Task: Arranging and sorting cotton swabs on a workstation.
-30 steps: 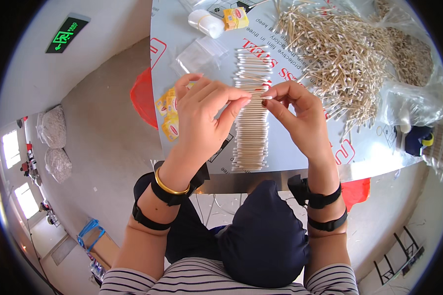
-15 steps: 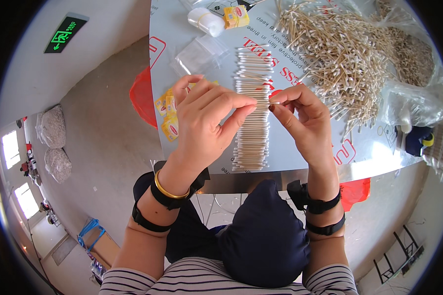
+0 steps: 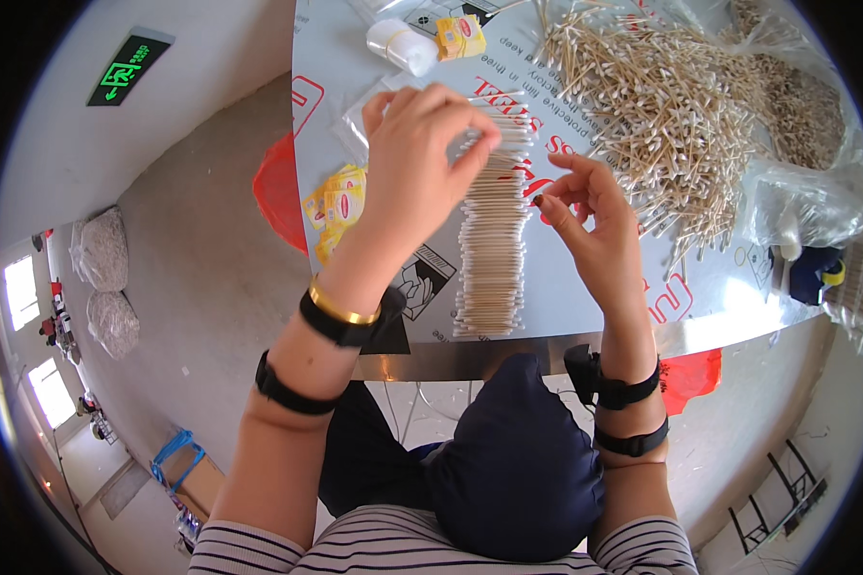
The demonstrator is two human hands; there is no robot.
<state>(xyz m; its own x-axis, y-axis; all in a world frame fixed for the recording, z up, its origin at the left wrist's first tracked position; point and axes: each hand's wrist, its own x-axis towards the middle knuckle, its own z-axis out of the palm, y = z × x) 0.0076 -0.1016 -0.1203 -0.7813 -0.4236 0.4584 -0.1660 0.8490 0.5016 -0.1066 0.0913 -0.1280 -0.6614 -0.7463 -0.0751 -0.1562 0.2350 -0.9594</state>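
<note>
I watch the swab row toward one o'clock of centre; at its ten, the left hand, thumb and forefinger nearly meeting, pinching what I cannot tell; at three, the right hand, fingers parted.

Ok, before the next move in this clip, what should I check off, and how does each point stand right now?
1. Right hand free of swabs: ok, none visible between its parted thumb and fingers.
2. Left hand free of swabs: cannot tell, its blurred fingertips are over the row's far part.
3. Row of cotton swabs evenly packed: not ok, tight near the person but looser at the far end.
4. Loose pile apart from the row: ok, bare tabletop shows between.
5. Yellow packets clear of the row: ok, a group lies off to its left.
</note>
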